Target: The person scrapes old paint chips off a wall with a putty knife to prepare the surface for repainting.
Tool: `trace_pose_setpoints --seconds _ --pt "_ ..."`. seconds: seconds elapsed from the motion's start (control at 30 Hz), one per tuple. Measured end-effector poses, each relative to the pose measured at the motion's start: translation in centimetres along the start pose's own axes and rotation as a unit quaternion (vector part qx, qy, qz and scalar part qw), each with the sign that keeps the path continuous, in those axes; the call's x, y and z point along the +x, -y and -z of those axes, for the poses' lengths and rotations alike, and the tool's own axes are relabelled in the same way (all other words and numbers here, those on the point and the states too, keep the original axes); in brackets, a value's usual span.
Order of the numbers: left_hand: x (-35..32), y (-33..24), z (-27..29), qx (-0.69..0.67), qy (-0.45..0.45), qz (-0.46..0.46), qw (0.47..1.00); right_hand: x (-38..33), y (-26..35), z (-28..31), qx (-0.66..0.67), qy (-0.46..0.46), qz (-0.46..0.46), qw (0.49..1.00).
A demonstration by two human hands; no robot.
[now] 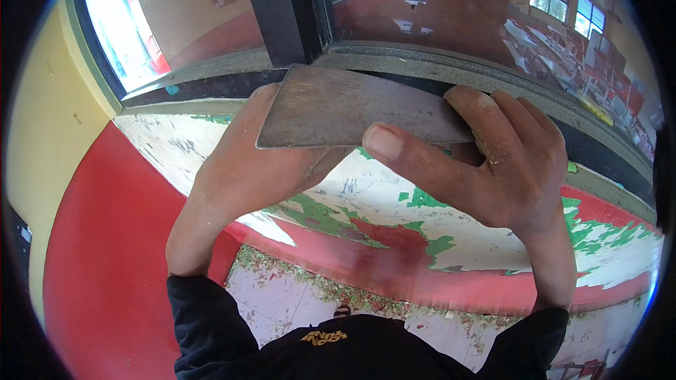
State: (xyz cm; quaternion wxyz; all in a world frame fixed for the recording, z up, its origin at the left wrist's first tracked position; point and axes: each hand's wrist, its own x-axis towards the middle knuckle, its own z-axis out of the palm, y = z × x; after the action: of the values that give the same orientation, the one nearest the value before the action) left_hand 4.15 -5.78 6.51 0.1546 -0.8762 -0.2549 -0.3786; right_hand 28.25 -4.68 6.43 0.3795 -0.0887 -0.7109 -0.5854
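Observation:
A broad, worn metal scraper [352, 107] is held up at the window sill, its wide edge to the left and its narrower end at my right hand [510, 151]. My right hand is closed on that narrower end, with the thumb stretched along the lower edge of the blade and the fingers curled over the far side. No handle shows. My left hand [264, 148] is behind the blade, which hides its fingers, so I cannot tell whether it grips anything. Below both hands is a wall [373, 193] with patches of white, green and red paint, flaking in places.
A dark window frame [285, 10] and glass panes [436, 7] with reflections rise beyond the sill. A red and yellow wall [113, 253] stands at the left. Paint flakes [310, 278] litter the pale tiled floor [282, 309] along the wall's foot.

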Motion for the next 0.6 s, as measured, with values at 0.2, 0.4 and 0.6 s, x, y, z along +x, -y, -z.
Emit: trace_pose_setpoints --seconds 0.2,0.4,0.6 --pt "1.1 0.6 -0.3 -0.019 0.000 -0.012 1.000 0.5 0.1 0.7 0.006 0.028 -0.021 0.999" --pt "1.3 0.8 -0.5 -0.038 -0.006 -0.026 0.999 0.2 0.8 0.4 0.039 0.022 -0.077 0.996" --pt "1.9 1.0 -0.8 -0.058 -0.010 -0.046 0.997 -0.2 0.1 -0.3 0.003 -0.027 -0.026 0.999"
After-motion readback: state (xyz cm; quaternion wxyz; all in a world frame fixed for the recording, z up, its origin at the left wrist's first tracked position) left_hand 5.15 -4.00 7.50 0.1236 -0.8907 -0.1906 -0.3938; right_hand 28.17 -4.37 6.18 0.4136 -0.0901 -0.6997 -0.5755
